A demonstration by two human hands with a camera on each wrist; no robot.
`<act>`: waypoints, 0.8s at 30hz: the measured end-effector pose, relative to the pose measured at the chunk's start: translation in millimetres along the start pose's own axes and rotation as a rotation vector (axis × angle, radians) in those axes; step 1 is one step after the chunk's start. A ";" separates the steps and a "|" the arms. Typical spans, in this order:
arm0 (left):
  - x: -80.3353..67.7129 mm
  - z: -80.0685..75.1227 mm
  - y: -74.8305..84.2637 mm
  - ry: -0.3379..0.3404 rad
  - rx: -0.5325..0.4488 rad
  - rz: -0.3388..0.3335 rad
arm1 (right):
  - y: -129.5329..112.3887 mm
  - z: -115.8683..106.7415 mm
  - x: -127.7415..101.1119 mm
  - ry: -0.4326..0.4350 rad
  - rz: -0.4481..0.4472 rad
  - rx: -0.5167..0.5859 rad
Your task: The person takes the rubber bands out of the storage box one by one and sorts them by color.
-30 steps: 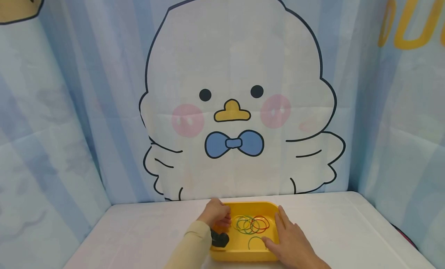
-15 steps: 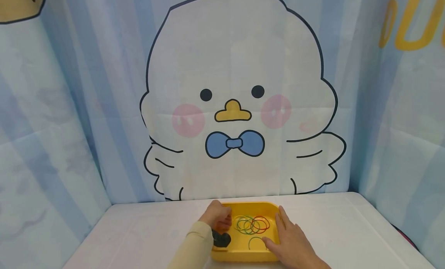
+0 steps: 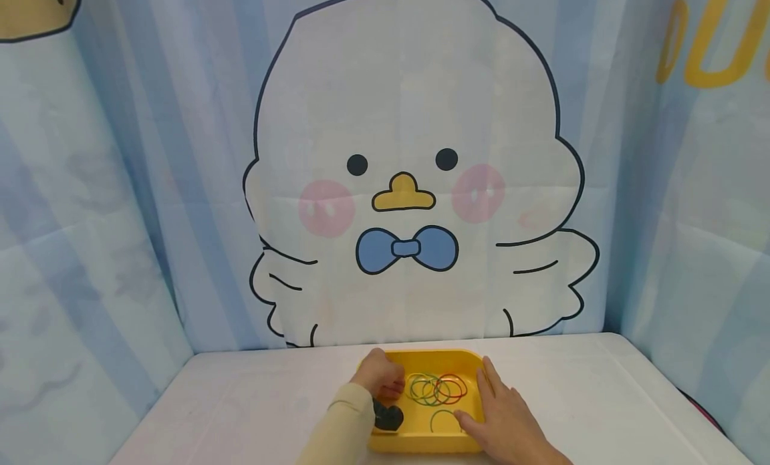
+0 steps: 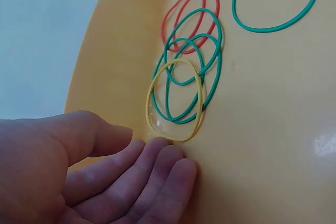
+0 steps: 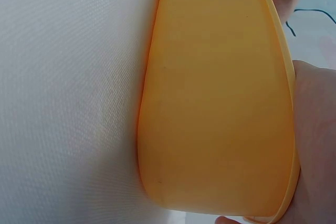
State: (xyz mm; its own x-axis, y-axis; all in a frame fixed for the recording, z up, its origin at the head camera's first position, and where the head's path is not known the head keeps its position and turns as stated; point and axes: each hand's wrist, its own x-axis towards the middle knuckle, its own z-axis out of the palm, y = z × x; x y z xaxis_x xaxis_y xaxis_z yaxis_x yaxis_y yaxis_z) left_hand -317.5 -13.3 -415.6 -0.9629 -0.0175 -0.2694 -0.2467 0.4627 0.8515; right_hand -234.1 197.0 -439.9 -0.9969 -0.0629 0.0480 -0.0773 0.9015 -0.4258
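Observation:
A yellow plastic tray (image 3: 433,442) on the table holds several rubber bands. In the left wrist view a yellow rubber band (image 4: 200,98) overlaps a cluster of green rubber bands (image 4: 219,77), with red rubber bands (image 4: 216,3) beyond. Another green rubber band (image 4: 281,27) lies apart. My left hand (image 3: 382,375) is inside the tray's left side, fingers bent and thumb apart from them. Its fingertips are at the yellow band's lower edge; I see nothing pinched. My right hand (image 3: 508,415) holds the tray's right rim, thumb over the inside and fingers along the outer side.
A white table (image 3: 271,398) lies under the tray. Behind stands a cloth backdrop (image 3: 403,291) with a cartoon bird, and striped cloth hangs at both sides. A black device (image 3: 388,417) sits at my left wrist. A dark cable (image 3: 700,408) runs beside the table's right edge.
My left hand has shifted slightly to the right and lower inside the tray. The right hand and the rubber bands look unchanged.

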 end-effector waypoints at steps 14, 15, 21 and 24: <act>-10.3 10.7 -0.7 0.069 0.113 0.083 | -0.4 -1.1 -0.2 -0.006 0.006 0.004; -10.4 11.1 -0.8 0.072 0.121 0.087 | -0.5 -0.9 0.0 -0.006 0.006 0.005; -11.5 12.5 -1.4 0.073 0.136 0.097 | -0.5 -0.3 0.6 -0.007 0.005 0.010; -11.7 13.5 -1.4 0.078 0.144 0.106 | -0.8 -0.4 1.0 -0.010 0.009 0.007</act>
State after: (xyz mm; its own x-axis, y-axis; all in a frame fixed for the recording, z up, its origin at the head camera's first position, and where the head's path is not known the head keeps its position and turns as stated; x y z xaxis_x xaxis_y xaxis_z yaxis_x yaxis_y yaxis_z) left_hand -304.3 -1.7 -419.8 -0.9895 -0.0282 -0.1414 -0.1309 0.5873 0.7987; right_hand -235.0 196.4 -439.2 -0.9976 -0.0596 0.0350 -0.0689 0.8989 -0.4328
